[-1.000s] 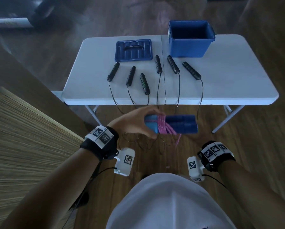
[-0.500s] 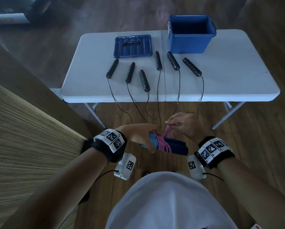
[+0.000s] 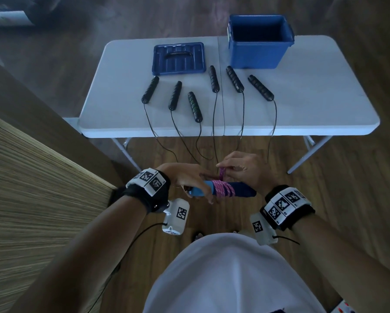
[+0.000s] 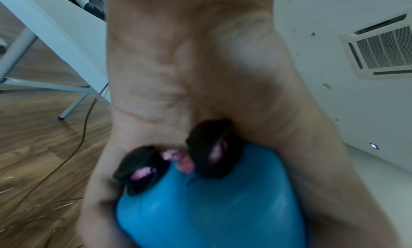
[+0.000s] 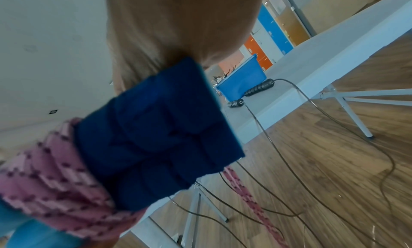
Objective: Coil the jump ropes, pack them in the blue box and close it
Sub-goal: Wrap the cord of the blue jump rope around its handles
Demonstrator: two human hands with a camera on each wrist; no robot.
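**Six black handles wait on a white tabletop**

Six black handles [image 3: 194, 106] lie in a row on the folding tabletop [image 3: 325, 91] at upper centre, cords trailing onto the wood-plank floor [image 3: 359, 172]. The open blue box [image 3: 259, 41] stands at its far right, its lid [image 3: 178, 58] flat alongside. Mid-frame, the left hand [image 3: 189, 179] grips paired blue handles [image 3: 241, 189]; right-hand [image 3: 243, 168] fingers pinch the pink rope [image 3: 222, 173] wound around them.

Head high; wrists close on handles [image 3: 230, 190]
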